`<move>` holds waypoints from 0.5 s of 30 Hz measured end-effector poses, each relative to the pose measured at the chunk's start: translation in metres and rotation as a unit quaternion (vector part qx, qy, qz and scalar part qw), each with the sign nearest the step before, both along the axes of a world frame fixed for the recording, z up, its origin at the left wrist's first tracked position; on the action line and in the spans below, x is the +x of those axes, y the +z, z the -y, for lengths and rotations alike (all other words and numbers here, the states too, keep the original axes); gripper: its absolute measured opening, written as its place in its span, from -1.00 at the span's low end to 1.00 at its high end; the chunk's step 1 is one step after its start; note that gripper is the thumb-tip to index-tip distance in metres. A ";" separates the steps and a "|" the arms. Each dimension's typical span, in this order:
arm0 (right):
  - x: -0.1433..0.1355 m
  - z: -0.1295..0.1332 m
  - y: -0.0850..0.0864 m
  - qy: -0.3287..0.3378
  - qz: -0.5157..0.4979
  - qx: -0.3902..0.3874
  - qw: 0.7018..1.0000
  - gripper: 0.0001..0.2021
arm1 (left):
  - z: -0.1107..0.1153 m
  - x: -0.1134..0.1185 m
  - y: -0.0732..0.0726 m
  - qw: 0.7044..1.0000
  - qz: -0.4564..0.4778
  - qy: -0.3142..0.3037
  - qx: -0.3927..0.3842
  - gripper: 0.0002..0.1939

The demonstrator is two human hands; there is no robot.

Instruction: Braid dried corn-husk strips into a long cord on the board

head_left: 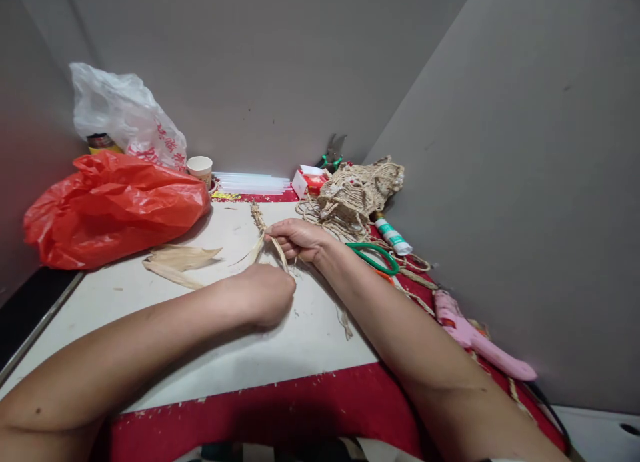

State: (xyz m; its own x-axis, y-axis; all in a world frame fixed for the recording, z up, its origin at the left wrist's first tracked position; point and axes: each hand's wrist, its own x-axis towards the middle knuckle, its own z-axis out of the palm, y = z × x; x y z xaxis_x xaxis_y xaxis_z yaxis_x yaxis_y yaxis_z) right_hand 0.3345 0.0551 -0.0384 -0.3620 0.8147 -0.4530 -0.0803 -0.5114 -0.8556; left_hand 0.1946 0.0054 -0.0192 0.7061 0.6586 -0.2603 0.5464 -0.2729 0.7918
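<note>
A short length of tan plant-fibre braid [257, 217] is seen, rough and knobbly in its plaiting, with its far end pointed away over the white board [210, 369]. Its near end is pinched by the right hand [296, 239]. From there, pale, flat, unplaited strips [280, 254] are splayed: one is drawn down to the curled left hand [270, 294], another is fanned out leftward, tapered to thin wisps

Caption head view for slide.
Left hand and right hand at a braided dried-husk strand over white surface; red plastic bag left, pink glue gun right.
</note>
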 end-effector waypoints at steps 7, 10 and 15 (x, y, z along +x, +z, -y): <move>0.012 -0.004 -0.001 0.010 -0.021 0.028 0.999 -0.87 | -0.068 -0.022 0.006 0.958 -0.033 0.118 0.260 -0.79; 0.010 -0.005 -0.004 0.024 -0.018 0.034 0.999 -0.89 | -0.083 -0.019 -0.009 0.946 0.050 0.234 0.221 -0.83; 0.009 -0.004 -0.006 0.041 0.009 0.048 0.998 -0.85 | -0.068 -0.005 -0.019 0.946 0.172 0.191 -0.197 -0.79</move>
